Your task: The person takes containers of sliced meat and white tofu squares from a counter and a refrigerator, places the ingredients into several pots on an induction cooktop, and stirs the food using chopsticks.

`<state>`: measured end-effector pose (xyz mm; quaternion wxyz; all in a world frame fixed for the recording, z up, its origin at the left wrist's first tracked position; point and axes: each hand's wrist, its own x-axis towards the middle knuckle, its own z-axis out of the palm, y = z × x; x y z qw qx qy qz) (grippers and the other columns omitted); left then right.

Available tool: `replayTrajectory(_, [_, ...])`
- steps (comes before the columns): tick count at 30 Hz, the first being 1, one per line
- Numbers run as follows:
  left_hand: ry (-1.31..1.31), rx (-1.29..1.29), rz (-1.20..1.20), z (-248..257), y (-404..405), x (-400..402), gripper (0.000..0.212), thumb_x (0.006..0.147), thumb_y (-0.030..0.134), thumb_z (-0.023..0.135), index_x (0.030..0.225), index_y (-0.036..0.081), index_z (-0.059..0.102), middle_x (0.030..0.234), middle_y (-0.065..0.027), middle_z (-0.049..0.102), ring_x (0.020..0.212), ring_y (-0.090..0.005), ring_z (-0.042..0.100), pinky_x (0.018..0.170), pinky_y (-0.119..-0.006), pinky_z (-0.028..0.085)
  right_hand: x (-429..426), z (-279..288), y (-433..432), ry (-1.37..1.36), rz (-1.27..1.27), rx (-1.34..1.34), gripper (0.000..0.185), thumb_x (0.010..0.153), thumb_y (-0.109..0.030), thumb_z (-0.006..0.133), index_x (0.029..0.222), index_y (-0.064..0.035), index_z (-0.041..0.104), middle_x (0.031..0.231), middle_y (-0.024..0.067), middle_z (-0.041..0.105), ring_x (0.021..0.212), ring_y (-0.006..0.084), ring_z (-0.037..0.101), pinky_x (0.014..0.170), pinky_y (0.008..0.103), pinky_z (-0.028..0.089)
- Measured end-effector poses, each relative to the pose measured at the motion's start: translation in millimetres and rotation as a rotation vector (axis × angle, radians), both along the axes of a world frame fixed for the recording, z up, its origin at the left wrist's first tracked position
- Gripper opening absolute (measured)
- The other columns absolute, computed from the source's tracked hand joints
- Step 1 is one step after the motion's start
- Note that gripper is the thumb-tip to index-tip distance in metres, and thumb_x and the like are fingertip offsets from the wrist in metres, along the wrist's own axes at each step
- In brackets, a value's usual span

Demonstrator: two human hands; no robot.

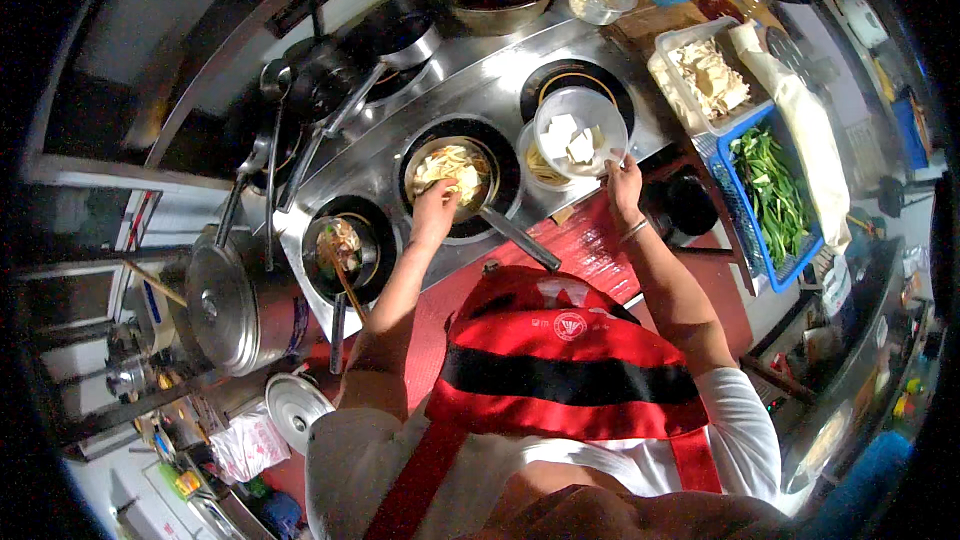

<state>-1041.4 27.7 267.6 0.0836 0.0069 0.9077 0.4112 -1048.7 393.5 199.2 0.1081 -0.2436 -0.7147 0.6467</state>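
My left hand point(437, 211) is over a saucepan point(489, 199) on the middle cooking ring, its fingertips at the pale strips of food point(452, 169) inside. Whether the fingers pinch any of that food cannot be told. In my right hand point(624, 186) is the rim of a round clear plastic tub point(611, 116), which holds white block-like pieces point(570, 139). Partly hidden under it stands a second tub point(559, 184) with pale strips. The pan's handle point(521, 240) points towards me.
A smaller pan point(367, 262) at the left holds food and wooden chopsticks point(349, 289). Beyond it stands a large lidded pot point(225, 304). To the right are a blue basket point(791, 274) of green leaves and a clear box point(679, 94) of pale slices. A metal bowl point(495, 19) sits at the back.
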Motion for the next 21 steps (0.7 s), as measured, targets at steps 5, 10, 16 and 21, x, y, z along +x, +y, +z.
replayTrajectory(5, [0.227, 0.176, -0.332, -1, 105, -45, 0.03, 0.082, 0.013, 0.069, 0.109, 0.001, 0.061, 0.106, -0.0147, 0.061, 0.094, -0.0313, 0.063, 0.079, -0.038, 0.051, 20, 33, 30, 0.101, -0.147, -0.023, 0.029, 0.089, -0.007, 0.056, 0.118, -0.0044, 0.06, 0.077, 0.0, 0.059, 0.054, 0.0064, 0.047, 0.048, 0.0217, 0.039])
replayTrajectory(10, [-0.046, -0.492, -0.522, -91, 191, -97, 0.027, 0.089, 0.017, 0.053, 0.11, 0.006, 0.065, 0.112, -0.0131, 0.066, 0.103, -0.0313, 0.064, 0.085, -0.04, 0.051, 69, 78, 31, 0.094, -0.134, 0.0, 0.027, 0.089, -0.007, 0.053, 0.115, -0.0017, 0.059, 0.074, -0.0007, 0.057, 0.053, 0.0064, 0.047, 0.047, 0.0224, 0.039])
replayTrajectory(16, [-0.003, -0.697, -0.541, -171, 186, -128, 0.03, 0.094, 0.02, 0.044, 0.102, 0.011, 0.071, 0.107, -0.0112, 0.069, 0.098, -0.0279, 0.067, 0.079, -0.04, 0.054, 91, 99, 25, 0.058, -0.132, -0.041, 0.029, 0.085, -0.003, 0.052, 0.113, 0.0033, 0.056, 0.094, 0.0091, 0.065, 0.082, 0.0151, 0.06, 0.075, 0.0288, 0.049])
replayTrajectory(21, [0.086, -0.445, -0.549, -114, 208, -121, 0.011, 0.085, 0.015, 0.06, 0.087, 0.004, 0.062, 0.085, -0.0147, 0.067, 0.081, -0.0283, 0.067, 0.067, -0.04, 0.052, 99, 72, 56, 0.052, -0.124, 0.2, 0.032, 0.09, -0.001, 0.051, 0.122, 0.0019, 0.054, 0.111, 0.0065, 0.062, 0.102, 0.013, 0.056, 0.09, 0.0264, 0.044])
